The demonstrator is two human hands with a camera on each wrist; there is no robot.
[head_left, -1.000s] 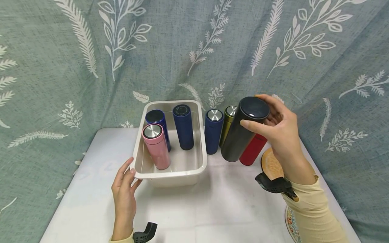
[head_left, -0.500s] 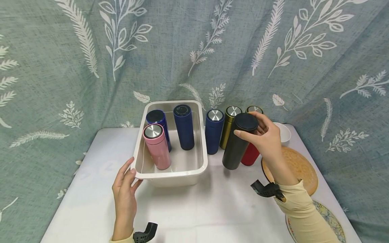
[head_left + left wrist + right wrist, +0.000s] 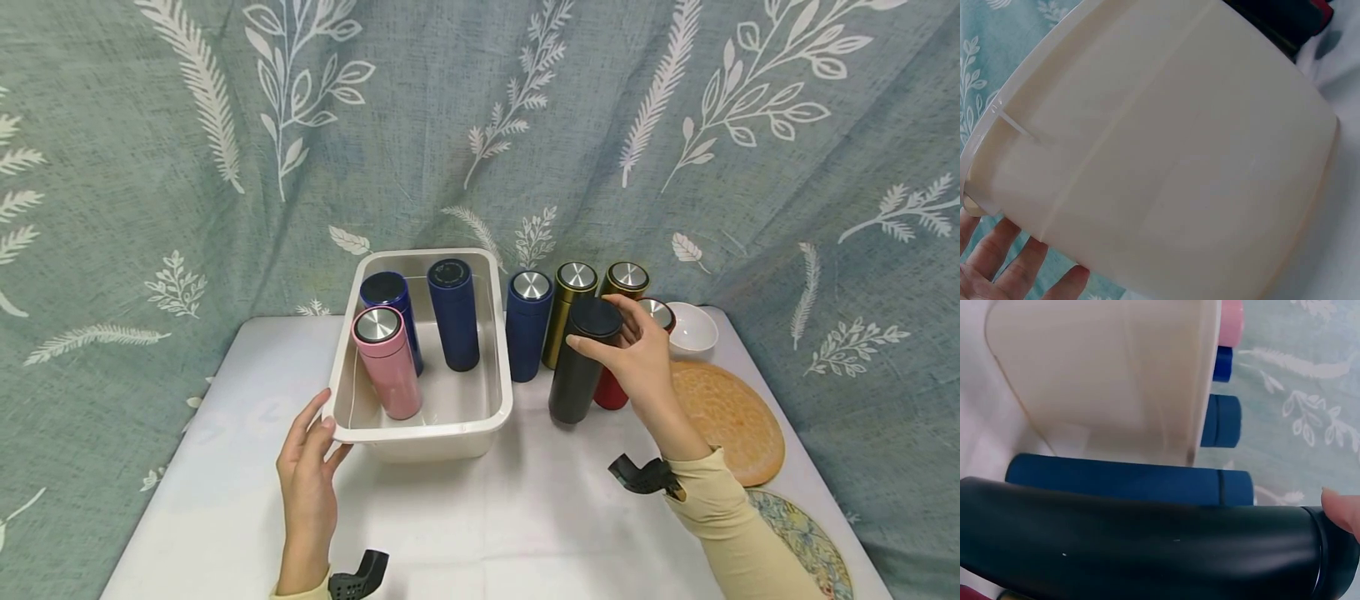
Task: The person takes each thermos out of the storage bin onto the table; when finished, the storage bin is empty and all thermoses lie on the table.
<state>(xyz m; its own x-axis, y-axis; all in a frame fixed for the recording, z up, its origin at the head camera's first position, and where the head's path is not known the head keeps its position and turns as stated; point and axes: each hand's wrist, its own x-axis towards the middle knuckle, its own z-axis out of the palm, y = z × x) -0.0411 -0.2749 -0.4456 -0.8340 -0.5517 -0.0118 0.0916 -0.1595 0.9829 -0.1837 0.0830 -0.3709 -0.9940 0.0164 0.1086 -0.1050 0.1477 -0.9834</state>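
1. The black flask [image 3: 581, 360] stands upright on the white tabletop [image 3: 525, 517], right of the tub and toward the back edge, its base on the cloth.
2. The right hand [image 3: 637, 358] curls fingers and thumb round the flask's lid end, holding it from the right side.
3. The right wrist view runs along the black flask [image 3: 1147, 547] lengthwise, and only one fingertip [image 3: 1342, 509] shows at its lid (the rest of the grip is out of that view).
4. Just behind the flask stands a red flask [image 3: 618, 379], partly hidden by the hand, with two gold flasks [image 3: 567, 308] further back and a blue flask [image 3: 527, 325] beside the tub wall.
5. The cream tub [image 3: 420, 429] sits mid-table; inside it stand a pink flask [image 3: 386, 362] at the near left and two dark blue ones [image 3: 453, 312] behind it.
6. The left hand [image 3: 307, 479] rests its straight fingers against the tub's near left corner, thumb up by the rim.
7. The left wrist view is filled by the tub's outer wall [image 3: 1166, 156], with fingertips [image 3: 997, 262] spread below it, something the head view cannot show.
8. A white bowl [image 3: 692, 332] sits near the back right corner, a round woven mat [image 3: 723, 417] just in front of it, and a patterned plate [image 3: 806, 542] by the right edge.
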